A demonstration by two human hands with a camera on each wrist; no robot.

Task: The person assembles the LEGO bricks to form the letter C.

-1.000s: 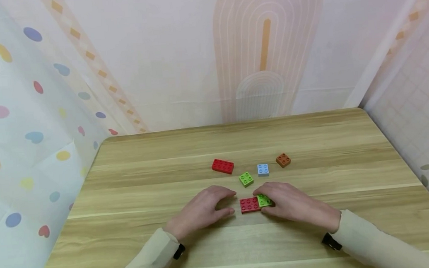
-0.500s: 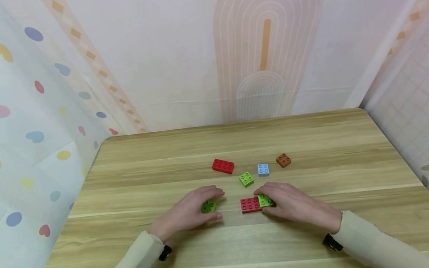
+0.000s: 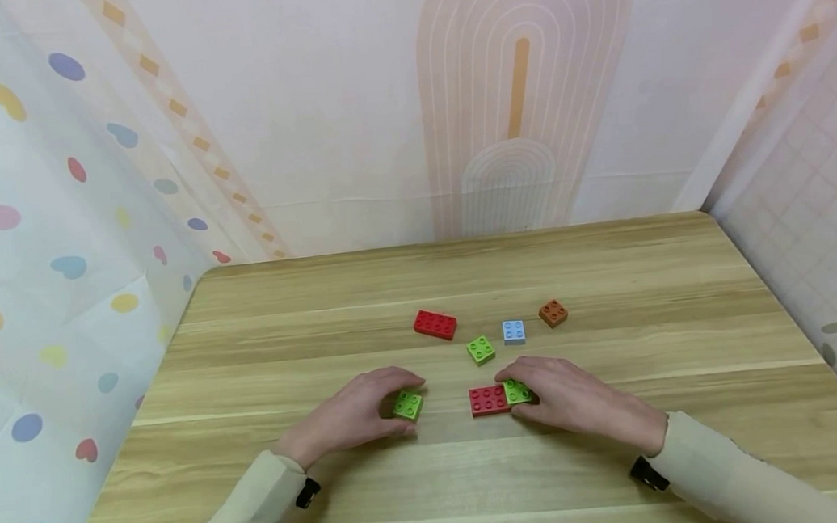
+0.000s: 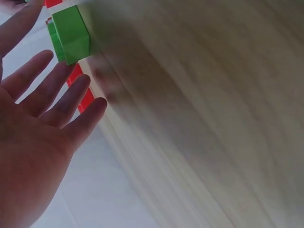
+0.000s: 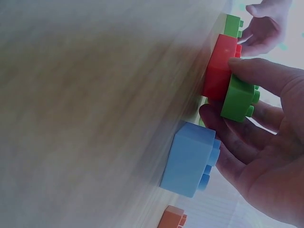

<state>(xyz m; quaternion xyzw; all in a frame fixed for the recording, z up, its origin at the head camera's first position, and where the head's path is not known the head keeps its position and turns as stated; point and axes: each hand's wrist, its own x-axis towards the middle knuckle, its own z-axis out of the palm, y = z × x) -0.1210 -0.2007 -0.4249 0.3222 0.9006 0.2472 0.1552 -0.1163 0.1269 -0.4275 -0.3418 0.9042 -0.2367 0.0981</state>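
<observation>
In the head view my left hand point(image 3: 352, 412) is spread round a small green brick point(image 3: 408, 406) on the table. The left wrist view has its fingers point(image 4: 61, 111) extended beside that brick; whether any touch it I cannot tell. My right hand point(image 3: 570, 397) pinches a second green brick point(image 3: 517, 391) between thumb and fingers. That brick sits higher than the red brick point(image 3: 489, 401), over its right end. From the right wrist view, the thumb point(image 5: 266, 73) lies where the green brick point(image 5: 240, 99) meets the red brick point(image 5: 220, 66).
Beyond the hands lie a longer red brick point(image 3: 435, 324), another green brick point(image 3: 481, 350), a light blue brick point(image 3: 514, 332) and an orange-brown brick point(image 3: 553, 313). The wooden table point(image 3: 305, 302) ends at a patterned cloth point(image 3: 351, 136) behind.
My left hand has moved left, away from the red brick, and the green brick it covered has come into view between its fingers. The right hand has stayed in place.
</observation>
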